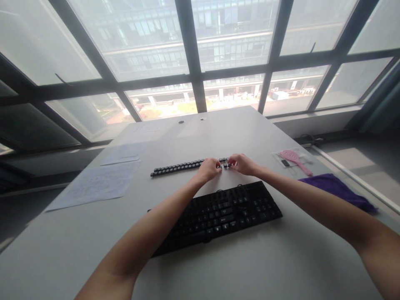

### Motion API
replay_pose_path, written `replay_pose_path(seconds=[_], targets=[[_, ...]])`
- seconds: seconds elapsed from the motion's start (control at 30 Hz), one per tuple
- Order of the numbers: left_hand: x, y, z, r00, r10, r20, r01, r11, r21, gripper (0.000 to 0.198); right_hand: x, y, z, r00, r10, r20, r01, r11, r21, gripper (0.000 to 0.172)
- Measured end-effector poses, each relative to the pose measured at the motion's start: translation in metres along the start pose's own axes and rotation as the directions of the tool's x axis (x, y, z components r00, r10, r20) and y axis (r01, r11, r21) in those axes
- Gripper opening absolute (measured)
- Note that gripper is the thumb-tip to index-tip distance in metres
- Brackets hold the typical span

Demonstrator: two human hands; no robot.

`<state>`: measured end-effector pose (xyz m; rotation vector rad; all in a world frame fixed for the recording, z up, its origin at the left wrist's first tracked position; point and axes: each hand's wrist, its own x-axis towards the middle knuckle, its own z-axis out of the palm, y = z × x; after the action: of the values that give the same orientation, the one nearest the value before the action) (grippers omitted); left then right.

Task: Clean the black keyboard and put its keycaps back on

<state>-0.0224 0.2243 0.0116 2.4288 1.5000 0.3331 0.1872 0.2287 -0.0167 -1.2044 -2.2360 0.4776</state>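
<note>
Rows of loose black keycaps (178,167) lie in a long strip on the white table. My left hand (209,168) is at the strip's right part, fingers pinched on a small dark keycap. Close to its right, my right hand (243,164) has thumb and fingers closed on another keycap, beside a few loose keycaps (223,160) between the hands. Nearer to me lies a black keyboard (225,214), slightly tilted on the table, with my left forearm hiding its left part. Some of its key places look bare.
Sheets of paper (96,183) lie on the left of the white table (193,271). At the right are a pink hairbrush (292,157), a clear bag with a small black item, and a purple cloth (340,191). Large windows (231,37) stand beyond the table.
</note>
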Motion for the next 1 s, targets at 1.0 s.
replay_pose_path(seconds=[1.0], targets=[[-0.009, 0.037, -0.003, 0.996, 0.092, -0.020, -0.094, 0.982, -0.165, 0.015, -0.025, -0.012, -0.018, 0.999, -0.011, -0.042, 0.012, 1.000, 0.019, 0.016]])
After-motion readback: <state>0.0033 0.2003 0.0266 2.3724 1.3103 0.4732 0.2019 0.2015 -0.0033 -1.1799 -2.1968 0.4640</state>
